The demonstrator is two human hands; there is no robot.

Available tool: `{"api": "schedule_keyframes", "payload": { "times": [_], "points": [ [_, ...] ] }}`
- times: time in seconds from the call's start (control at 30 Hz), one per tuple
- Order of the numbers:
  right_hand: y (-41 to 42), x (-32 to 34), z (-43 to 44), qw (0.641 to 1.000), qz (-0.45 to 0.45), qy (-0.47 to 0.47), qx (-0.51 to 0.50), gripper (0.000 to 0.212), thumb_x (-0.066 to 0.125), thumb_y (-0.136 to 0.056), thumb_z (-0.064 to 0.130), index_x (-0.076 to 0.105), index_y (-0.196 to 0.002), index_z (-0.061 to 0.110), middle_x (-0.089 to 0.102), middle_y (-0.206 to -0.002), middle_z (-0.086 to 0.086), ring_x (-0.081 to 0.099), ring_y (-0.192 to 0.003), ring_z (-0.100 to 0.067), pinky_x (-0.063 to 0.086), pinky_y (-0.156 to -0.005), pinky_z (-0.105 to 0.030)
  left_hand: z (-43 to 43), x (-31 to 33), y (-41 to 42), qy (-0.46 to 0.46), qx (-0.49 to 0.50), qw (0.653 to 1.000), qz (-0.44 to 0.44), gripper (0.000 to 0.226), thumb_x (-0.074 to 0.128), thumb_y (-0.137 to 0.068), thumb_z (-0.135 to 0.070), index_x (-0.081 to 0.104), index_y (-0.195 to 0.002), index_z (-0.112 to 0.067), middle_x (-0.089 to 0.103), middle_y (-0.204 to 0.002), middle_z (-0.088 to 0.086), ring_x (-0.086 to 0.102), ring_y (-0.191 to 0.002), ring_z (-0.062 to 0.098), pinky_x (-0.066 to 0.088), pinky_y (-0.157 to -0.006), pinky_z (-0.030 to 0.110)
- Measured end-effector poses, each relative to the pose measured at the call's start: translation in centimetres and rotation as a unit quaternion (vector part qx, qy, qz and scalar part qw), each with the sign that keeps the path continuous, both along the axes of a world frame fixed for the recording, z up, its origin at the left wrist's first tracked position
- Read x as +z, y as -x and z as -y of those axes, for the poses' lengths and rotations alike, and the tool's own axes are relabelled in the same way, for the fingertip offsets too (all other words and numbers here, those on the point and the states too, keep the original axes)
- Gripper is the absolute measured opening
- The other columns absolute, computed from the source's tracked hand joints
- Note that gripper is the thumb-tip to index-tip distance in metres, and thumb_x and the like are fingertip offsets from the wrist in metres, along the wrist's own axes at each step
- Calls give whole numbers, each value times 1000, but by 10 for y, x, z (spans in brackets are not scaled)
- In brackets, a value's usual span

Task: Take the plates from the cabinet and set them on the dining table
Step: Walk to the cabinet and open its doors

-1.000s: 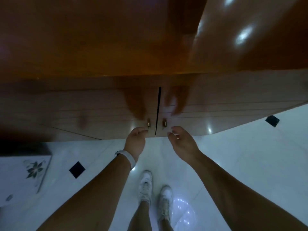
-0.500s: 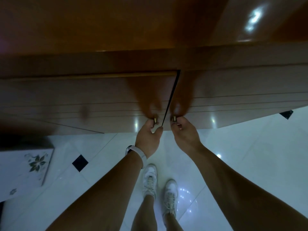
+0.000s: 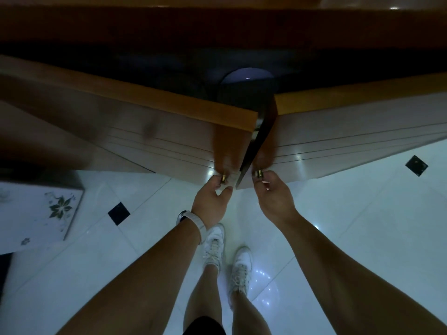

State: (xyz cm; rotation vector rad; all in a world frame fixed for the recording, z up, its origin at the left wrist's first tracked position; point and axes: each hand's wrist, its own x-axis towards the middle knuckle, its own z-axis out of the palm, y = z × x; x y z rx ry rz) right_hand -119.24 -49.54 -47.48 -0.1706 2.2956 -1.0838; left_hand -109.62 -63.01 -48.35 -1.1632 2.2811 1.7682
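A low wooden cabinet stands in front of me with both doors partly swung out. My left hand (image 3: 212,197) pinches the small brass knob (image 3: 224,178) of the left door (image 3: 150,131). My right hand (image 3: 273,197) pinches the brass knob (image 3: 259,173) of the right door (image 3: 350,139). Behind the doors the inside is dark. A round pale plate rim (image 3: 246,74) shows in there, just behind the gap between the doors; how many plates lie there I cannot tell.
The glossy wooden cabinet top (image 3: 217,25) runs across the upper view. White floor tiles (image 3: 362,213) with small black diamond insets lie underfoot. A white box with a flower print (image 3: 41,209) sits on the floor at the left. My white shoes (image 3: 227,252) stand close to the doors.
Both hands reached the knobs, closed on them, and pulled the two doors outward toward me. The dark inside and a plate rim have come into sight.
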Motion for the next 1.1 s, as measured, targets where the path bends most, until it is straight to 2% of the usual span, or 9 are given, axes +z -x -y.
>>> {"api": "schedule_keyframes", "payload": {
  "times": [0.13, 0.2, 0.37, 0.53, 0.67, 0.77, 0.87, 1.0, 1.1],
  "points": [
    [-14, 0, -19, 1000, 8, -1, 19, 8, 51, -97, 31, 57, -101, 27, 65, -96, 1, 61, -85, -20, 40, -72, -26, -13, 2, -29, 17, 13, 1000, 16, 9, 60, -92, -22, 56, -95, -30, 65, -97, -6, 59, -96, 11, 40, -72, 11],
    [-21, -1, -30, 1000, 9, -3, 25, 11, 51, -97, 30, 57, -105, 25, 65, -99, -1, 60, -85, -19, 40, -73, -25, -19, 2, -44, 36, 10, 999, 34, 6, 60, -92, -24, 56, -96, -27, 66, -100, -3, 59, -95, 14, 41, -72, 18],
    [-40, -5, -55, 999, -6, -19, 33, 8, 51, -96, 28, 56, -102, 25, 64, -89, -2, 59, -72, -17, 41, -62, -25, -22, 1, -83, 52, -15, 996, 67, 18, 61, -89, -30, 57, -105, -23, 66, -110, -2, 57, -109, 17, 44, -93, 33],
    [-63, -2, -82, 999, -6, -37, 13, 8, 55, -93, 31, 56, -99, 26, 66, -90, 0, 63, -79, -19, 48, -70, -30, -28, 12, -116, 33, 19, 994, 104, 30, 64, -85, -37, 58, -108, -19, 65, -106, -1, 60, -102, 20, 47, -90, 35],
    [-82, 2, -99, 997, -16, -73, 18, 25, 60, -90, 39, 53, -110, 26, 61, -110, 7, 58, -99, -14, 47, -82, -31, -31, 12, -142, 34, 54, 994, 93, 23, 70, -85, -33, 59, -105, -30, 64, -99, -9, 59, -99, 13, 48, -91, 34],
    [-94, 8, -103, 995, -26, -101, -2, 36, 60, -84, 56, 49, -106, 30, 58, -107, 8, 58, -91, -14, 47, -75, -32, -30, 12, -159, 28, 69, 994, 85, 23, 73, -82, -34, 58, -99, -36, 63, -96, -12, 57, -94, 10, 46, -84, 29],
    [-100, 15, -104, 989, -53, -132, -32, 46, 56, -79, 69, 50, -101, 30, 61, -103, 7, 60, -89, -18, 52, -78, -38, -27, 16, -175, 20, 67, 993, 92, 31, 72, -81, -43, 58, -106, -30, 64, -98, -11, 57, -95, 8, 42, -81, 25],
    [-107, 19, -107, 979, -91, -175, -45, 47, 52, -79, 72, 52, -98, 29, 60, -96, 9, 59, -87, -19, 45, -72, -34, -19, 17, -201, 28, 84, 991, 103, 44, 71, -72, -62, 62, -103, -32, 66, -102, -13, 60, -101, 12, 47, -93, 33],
    [-110, 19, -115, 970, -114, -213, -38, 62, 48, -79, 75, 62, -109, 22, 65, -106, 6, 62, -89, -19, 47, -72, -33, -12, 16, -219, 43, 95, 987, 122, 52, 69, -65, -71, 65, -98, -32, 68, -101, -14, 62, -100, 12, 49, -96, 36]
  ]
}}
